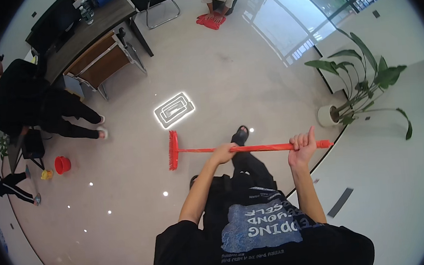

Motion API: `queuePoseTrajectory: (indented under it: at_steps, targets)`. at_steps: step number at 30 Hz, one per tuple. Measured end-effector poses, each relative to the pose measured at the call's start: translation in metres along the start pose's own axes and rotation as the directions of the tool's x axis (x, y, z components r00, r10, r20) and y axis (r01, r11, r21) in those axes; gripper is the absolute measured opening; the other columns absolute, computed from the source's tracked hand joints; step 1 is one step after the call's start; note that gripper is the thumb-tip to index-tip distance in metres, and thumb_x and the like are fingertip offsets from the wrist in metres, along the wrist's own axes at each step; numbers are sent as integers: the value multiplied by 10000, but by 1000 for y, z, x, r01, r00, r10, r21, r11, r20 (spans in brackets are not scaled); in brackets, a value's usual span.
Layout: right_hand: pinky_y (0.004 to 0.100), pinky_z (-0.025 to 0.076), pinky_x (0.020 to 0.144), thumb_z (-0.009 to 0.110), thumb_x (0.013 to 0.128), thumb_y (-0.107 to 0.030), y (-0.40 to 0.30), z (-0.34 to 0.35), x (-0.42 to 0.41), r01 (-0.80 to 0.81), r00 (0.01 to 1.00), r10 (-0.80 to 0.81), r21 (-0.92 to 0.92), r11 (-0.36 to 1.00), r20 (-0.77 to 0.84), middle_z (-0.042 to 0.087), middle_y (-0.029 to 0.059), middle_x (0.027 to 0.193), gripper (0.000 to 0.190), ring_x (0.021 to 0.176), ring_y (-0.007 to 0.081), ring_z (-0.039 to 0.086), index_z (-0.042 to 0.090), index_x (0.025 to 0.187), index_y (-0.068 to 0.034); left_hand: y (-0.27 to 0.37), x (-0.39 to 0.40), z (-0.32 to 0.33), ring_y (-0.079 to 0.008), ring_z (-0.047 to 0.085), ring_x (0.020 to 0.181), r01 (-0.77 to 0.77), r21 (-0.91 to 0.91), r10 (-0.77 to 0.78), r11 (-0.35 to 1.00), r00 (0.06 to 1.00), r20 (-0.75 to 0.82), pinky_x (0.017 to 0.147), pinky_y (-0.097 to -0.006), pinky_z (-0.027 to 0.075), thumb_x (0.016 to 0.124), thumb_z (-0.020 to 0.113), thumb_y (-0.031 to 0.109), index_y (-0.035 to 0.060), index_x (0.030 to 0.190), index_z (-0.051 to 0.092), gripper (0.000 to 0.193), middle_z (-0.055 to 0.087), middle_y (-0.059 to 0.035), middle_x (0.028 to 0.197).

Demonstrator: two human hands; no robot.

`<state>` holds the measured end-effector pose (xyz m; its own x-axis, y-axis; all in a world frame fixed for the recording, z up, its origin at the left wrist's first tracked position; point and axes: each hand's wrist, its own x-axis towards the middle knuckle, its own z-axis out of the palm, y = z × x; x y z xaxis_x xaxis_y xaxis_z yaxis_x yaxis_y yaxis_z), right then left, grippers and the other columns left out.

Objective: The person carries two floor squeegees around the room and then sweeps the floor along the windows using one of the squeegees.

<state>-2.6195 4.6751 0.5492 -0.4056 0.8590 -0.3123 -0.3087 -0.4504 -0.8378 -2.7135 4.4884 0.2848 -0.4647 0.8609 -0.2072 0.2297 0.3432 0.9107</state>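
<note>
A red long-handled push broom (174, 150) lies across in front of me, its bristled head on or just above the floor to the left. Around the middle of its handle my left hand (224, 153) is closed. Near the handle's far right end my right hand (302, 148) grips it, the thumb sticking up. Below the handle are my dark trouser leg and a black sandal (240, 135). A bright rectangular light reflection shows on the glossy floor just beyond the broom head.
A potted plant (327, 116) stands by the right wall. At left are a desk (93, 23), a chair (96, 63), a red bucket (63, 165) and two people. Another person kneels at the top, hands on a red cloth (210, 22).
</note>
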Motion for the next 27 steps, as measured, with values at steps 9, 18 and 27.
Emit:
queuePoseTrajectory:
  at_steps: [9,18,27]
  targets:
    - [270,277,513,400,980,-288,-195,-17,170,-28,871,-79,209,977,485,262,-38,482,432,426,98,235,311,583,-144,17,137,-10,-317,602,959,463,452,-552,763,830,83,808,-471,458,688,686,414,183,846,705,281,671,-101,929]
    - [288,365,654,473,956,-280,-267,10,274,406,855,-354,63,912,-380,311,-23,557,370,535,102,326,366,634,-132,92,320,-3,-362,520,988,336,414,-221,846,927,-301,836,-464,415,800,622,418,77,809,647,342,579,-149,971]
    - [246,247,463,433,962,-349,-299,27,406,450,892,-418,256,856,-169,250,-41,473,480,428,94,243,294,545,-155,120,522,-18,-341,537,974,109,369,-29,923,976,-215,918,-452,383,801,664,273,74,904,630,226,550,-164,1056]
